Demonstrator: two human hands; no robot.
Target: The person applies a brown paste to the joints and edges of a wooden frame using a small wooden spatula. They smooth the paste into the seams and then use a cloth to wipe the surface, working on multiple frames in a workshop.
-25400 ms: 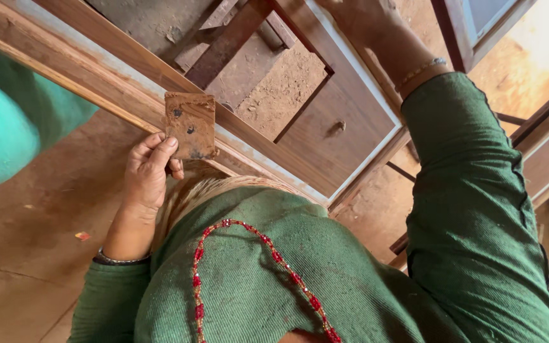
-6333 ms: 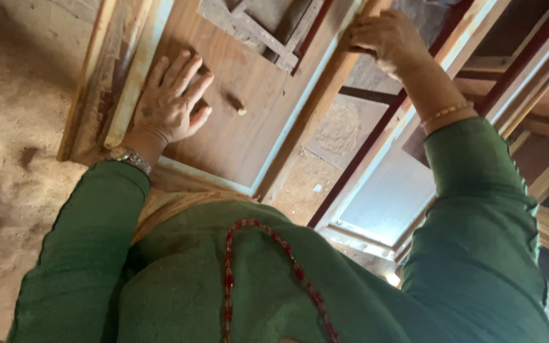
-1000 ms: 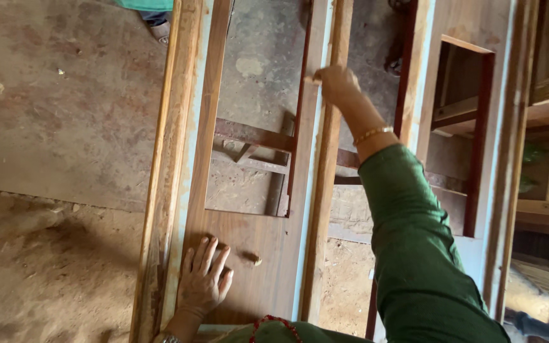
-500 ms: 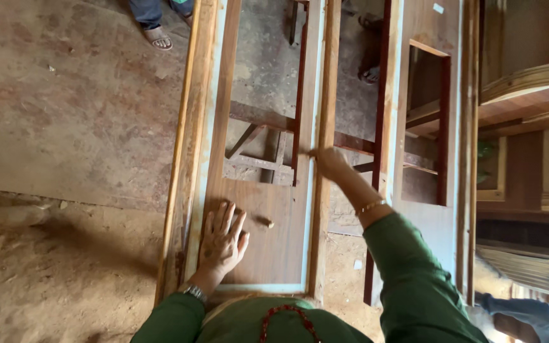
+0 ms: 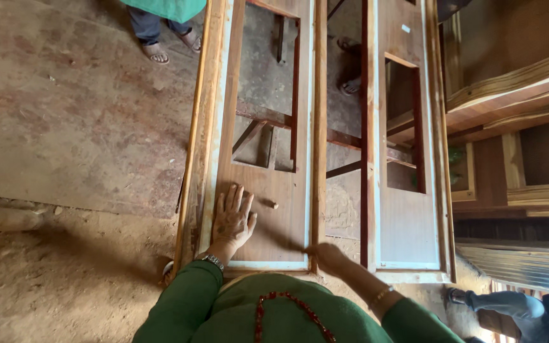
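the left hand (image 5: 233, 219) is lying flat and fully open, fingers spread, on the solid lower panel of the near door frame (image 5: 268, 209), gripping nothing and just pressing down beside a small knob (image 5: 270, 204) that is sticking up from the panel. the right hand (image 5: 328, 256) is sitting at the bottom end of the narrow wooden rail (image 5: 318, 127) along the frame's right edge; it is blurred, the fingers look curled against the wood, and i cannot tell whether they are closing around something small or only rubbing the rail. the near door frame is lying lengthwise away from the person, propped above the dirt floor (image 5: 65, 127) on a dark crosspiece support (image 5: 268, 117) that is showing through its open window. judging from this, the rail work is going best with the flat hand bearing its weight steadily so the frame is not sliding, and with the other hand travelling along the grain in long even strokes, keeping level at the rail's end and not rounding the corner. counting: two hands are working, two door frames are lying side by side, the second door frame (image 5: 408, 216) being just to the right, each showing one open window, with one knob in sight. sandalled feet of another person (image 5: 160, 47) are standing at the far end, and another person's leg (image 5: 503, 303) is showing at the lower right.
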